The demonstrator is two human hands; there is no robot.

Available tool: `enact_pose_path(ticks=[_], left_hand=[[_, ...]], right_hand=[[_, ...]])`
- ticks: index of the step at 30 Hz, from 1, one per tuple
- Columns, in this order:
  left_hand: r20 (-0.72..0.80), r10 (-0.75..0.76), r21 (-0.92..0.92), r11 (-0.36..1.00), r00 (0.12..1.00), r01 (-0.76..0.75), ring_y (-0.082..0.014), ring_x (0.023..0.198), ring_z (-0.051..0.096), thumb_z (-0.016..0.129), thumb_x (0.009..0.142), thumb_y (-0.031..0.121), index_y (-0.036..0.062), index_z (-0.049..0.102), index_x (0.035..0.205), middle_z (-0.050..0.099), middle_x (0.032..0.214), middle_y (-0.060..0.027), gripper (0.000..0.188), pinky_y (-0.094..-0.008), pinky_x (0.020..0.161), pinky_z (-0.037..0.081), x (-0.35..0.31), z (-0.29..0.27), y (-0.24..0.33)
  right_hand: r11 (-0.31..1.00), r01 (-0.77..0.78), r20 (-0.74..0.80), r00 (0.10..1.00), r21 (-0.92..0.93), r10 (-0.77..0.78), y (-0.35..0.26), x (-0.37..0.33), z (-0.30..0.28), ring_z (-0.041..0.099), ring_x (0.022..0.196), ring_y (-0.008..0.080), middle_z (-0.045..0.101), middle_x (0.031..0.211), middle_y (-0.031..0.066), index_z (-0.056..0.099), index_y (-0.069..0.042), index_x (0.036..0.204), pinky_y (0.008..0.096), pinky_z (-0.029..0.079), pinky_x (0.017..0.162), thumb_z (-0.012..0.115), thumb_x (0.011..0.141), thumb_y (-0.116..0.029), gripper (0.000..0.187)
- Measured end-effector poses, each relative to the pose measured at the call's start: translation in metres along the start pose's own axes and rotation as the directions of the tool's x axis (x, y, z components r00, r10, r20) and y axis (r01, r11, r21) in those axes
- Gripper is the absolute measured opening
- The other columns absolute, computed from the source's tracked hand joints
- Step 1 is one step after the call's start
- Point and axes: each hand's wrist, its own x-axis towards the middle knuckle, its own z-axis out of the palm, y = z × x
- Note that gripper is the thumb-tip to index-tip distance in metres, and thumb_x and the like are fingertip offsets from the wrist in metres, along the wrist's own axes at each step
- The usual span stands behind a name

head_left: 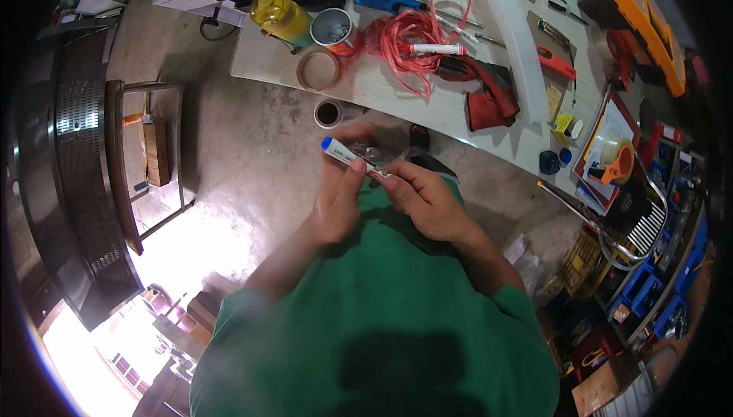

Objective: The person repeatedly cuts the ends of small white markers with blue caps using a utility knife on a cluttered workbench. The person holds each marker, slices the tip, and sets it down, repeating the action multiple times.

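Both my hands are held in front of my green shirt, short of the table's near edge. Between them is a white marker point(342, 151) with a blue end, tilted so the blue end points up and left. My left hand point(337, 199) grips its middle, thumb along the barrel. The fingers of my right hand point(424, 194) pinch the other end, where a dark and reddish part shows; whether that is a second piece I cannot tell. Some fingers of my left hand are blurred or hidden behind the marker.
On the table point(267, 62) lie a tape roll point(318, 71), a metal cup point(334, 31), a yellow bottle point(284, 20), tangled red twine point(401, 39), a red-and-white marker point(435, 49) and a red-and-black glove point(492, 102). Below its edge stands a roll with a dark core point(329, 114).
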Motion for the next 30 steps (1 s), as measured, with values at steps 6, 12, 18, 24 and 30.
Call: enact_pose_path(ticks=[6, 12, 18, 24, 30], left_hand=[[0.426, 0.596, 0.791, 0.119, 0.681, -0.600, -0.0267, 0.110, 0.059, 0.072, 0.095, 0.029, 0.0060, 0.054, 0.137, 0.057, 0.128, -0.0123, 0.051, -0.0437, 0.102, 0.043, 0.004, -0.028, 0.032], [0.673, 0.335, 0.701, -0.005, 0.659, -0.713, -0.0162, 0.072, 0.058, 0.076, 0.090, 0.037, 0.0107, 0.066, 0.101, 0.059, 0.086, -0.0003, 0.031, -0.0312, 0.059, 0.043, 0.007, -0.049, 0.054], [0.404, 0.311, 0.819, 0.296, 0.860, -0.491, -0.0235, 0.065, 0.061, 0.078, 0.090, 0.033, 0.0088, 0.062, 0.092, 0.056, 0.075, -0.0056, 0.029, -0.0387, 0.053, 0.048, 0.013, -0.082, 0.069], [0.396, 0.373, 0.773, 0.358, 0.839, -0.524, -0.0241, 0.065, 0.061, 0.078, 0.089, 0.034, 0.0074, 0.066, 0.101, 0.057, 0.076, -0.0052, 0.031, -0.0381, 0.054, 0.048, 0.016, -0.081, 0.067], [0.390, 0.434, 0.738, 0.380, 0.812, -0.558, -0.0242, 0.067, 0.063, 0.077, 0.090, 0.034, 0.0055, 0.066, 0.102, 0.060, 0.078, -0.0059, 0.033, -0.0378, 0.056, 0.050, 0.011, -0.078, 0.069]], right_hand=[[0.994, -0.103, -0.026, 0.994, -0.035, 0.102, -0.009, 0.002, -0.008, 0.047, 0.071, 0.0095, 0.052, 0.073, 0.0025, 0.067, 0.001, 0.099, 0.0308, 0.043, 0.065, 0.048, 0.113, -0.037, 0.044], [0.914, 0.075, 0.041, 0.997, -0.400, -0.064, -0.016, -0.002, 0.002, 0.058, 0.063, 0.0269, 0.058, 0.071, 0.0115, 0.063, 0.001, 0.090, 0.0384, 0.046, 0.061, 0.053, 0.111, -0.038, 0.045], [0.476, 0.348, 0.087, 0.868, -0.808, -0.488, -0.032, -0.014, -0.021, 0.064, 0.075, 0.0366, 0.063, 0.079, 0.0139, 0.064, -0.003, 0.098, 0.0435, 0.050, 0.065, 0.066, 0.102, -0.032, 0.029], [0.663, 0.309, -0.036, 0.891, -0.682, -0.452, -0.036, -0.002, -0.030, 0.066, 0.077, 0.0342, 0.066, 0.089, 0.0148, 0.065, -0.001, 0.103, 0.0407, 0.052, 0.068, 0.069, 0.101, -0.023, 0.022], [0.691, 0.071, -0.285, 0.877, -0.720, -0.388, -0.007, 0.038, -0.058, 0.068, 0.083, 0.0360, 0.068, 0.096, 0.0176, 0.065, -0.001, 0.110, 0.0435, 0.053, 0.074, 0.070, 0.099, -0.024, 0.026]])
